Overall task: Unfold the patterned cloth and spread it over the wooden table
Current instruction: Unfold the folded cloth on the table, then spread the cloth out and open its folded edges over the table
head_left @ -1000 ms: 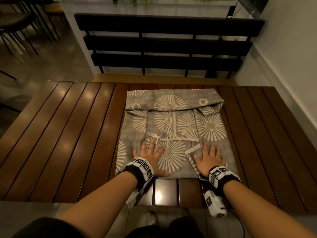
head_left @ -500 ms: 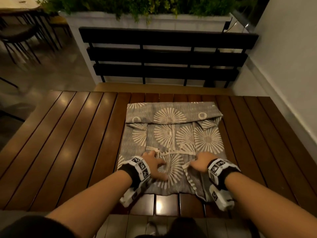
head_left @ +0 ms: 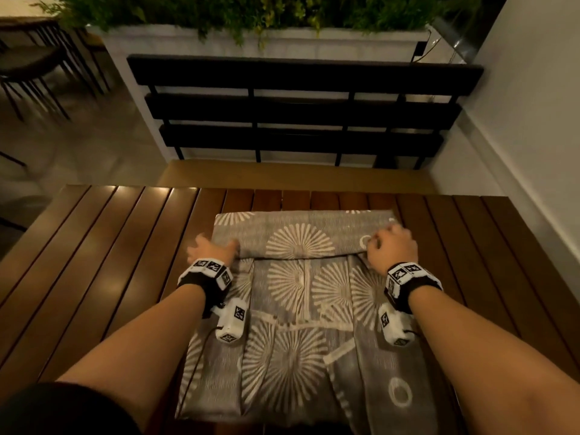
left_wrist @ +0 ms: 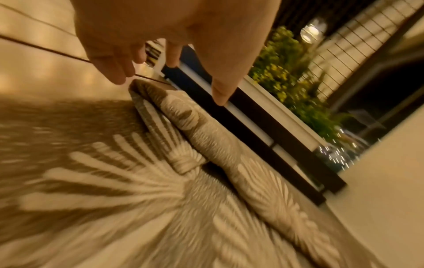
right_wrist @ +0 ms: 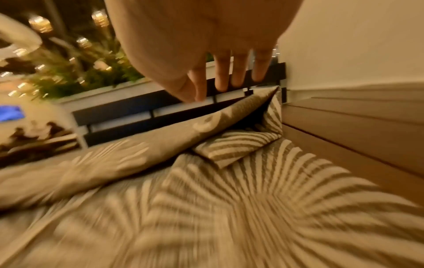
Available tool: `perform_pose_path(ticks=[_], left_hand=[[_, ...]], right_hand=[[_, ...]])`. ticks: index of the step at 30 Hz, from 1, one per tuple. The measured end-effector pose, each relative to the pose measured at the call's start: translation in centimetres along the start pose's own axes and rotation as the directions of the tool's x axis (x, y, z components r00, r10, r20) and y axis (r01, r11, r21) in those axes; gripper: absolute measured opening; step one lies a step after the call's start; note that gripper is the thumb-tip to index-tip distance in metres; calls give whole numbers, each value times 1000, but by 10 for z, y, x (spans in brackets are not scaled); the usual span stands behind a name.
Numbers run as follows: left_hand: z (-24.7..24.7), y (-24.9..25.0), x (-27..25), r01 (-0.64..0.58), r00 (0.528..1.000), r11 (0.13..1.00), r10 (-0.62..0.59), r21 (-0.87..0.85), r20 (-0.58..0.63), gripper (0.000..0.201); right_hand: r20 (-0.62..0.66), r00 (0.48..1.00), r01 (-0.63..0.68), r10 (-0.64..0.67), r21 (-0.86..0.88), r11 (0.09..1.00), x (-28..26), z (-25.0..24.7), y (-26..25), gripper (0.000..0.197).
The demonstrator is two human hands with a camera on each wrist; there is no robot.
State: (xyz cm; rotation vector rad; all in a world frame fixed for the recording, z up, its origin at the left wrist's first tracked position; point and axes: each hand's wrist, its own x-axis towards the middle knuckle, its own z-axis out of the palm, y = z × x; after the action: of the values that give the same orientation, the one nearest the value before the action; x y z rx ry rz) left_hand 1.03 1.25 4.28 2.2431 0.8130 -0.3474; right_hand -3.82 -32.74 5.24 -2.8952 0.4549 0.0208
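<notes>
The folded cloth (head_left: 301, 296) lay mid-table (head_left: 103, 277). The left hand (head_left: 212, 248) and right hand (head_left: 392, 246) hovered at its far flap, fingers extended, gripping nothing. Grasping several layers together could drag the whole bundle instead of opening it.

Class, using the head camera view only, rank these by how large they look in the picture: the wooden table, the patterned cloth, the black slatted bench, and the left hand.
1. wooden table
2. black slatted bench and patterned cloth: they look alike in area, and the cloth lies nearer the camera, so unranked
3. left hand, plainly smallest
</notes>
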Motion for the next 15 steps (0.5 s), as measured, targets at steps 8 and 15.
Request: perform_pose_path(ticks=[8,15], left_hand=[[-4,11,32,137,937,985,-95,-103,337,38],[2,48,39,484,790,470,129,-738,600,27]], right_hand=[[519,647,-758,558,514,402,62,12,38,98],[705,653,-707,277,699,-112,77,4,8,29]])
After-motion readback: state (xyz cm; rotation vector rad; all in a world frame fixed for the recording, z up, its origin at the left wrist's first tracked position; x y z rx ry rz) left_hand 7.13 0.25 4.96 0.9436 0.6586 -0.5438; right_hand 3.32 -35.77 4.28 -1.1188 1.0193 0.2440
